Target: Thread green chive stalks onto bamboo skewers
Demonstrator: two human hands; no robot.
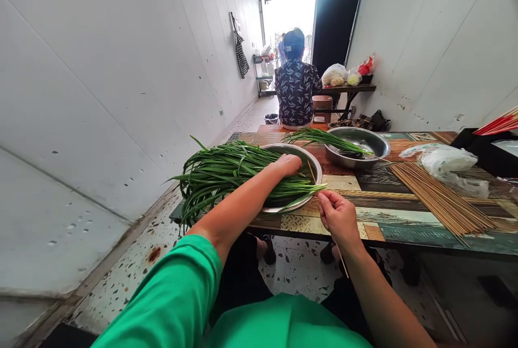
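Long green garlic chives [226, 170] fill a metal bowl [319, 170] and hang over its left side. My left hand [289, 164] reaches in over them, bent at the wrist; its fingertips are hidden, so I cannot tell what they grip. Pinched in my right hand [336, 213], at the bowl's near right edge, is a thin bamboo skewer [342, 261], which slants up past the pale chive ends. Whether it pierces any of them is unclear. A second metal bowl [382, 148] stands behind to the right, with a bundle of chives [319, 136] lying across its rim.
Several bamboo skewers [441, 199] lie spread on the patchwork wooden table [421, 232]. Beyond them are a crumpled plastic bag [449, 162] and a black box [473, 145] with red-and-white sticks. A person [297, 89] sits facing away past the table's far edge.
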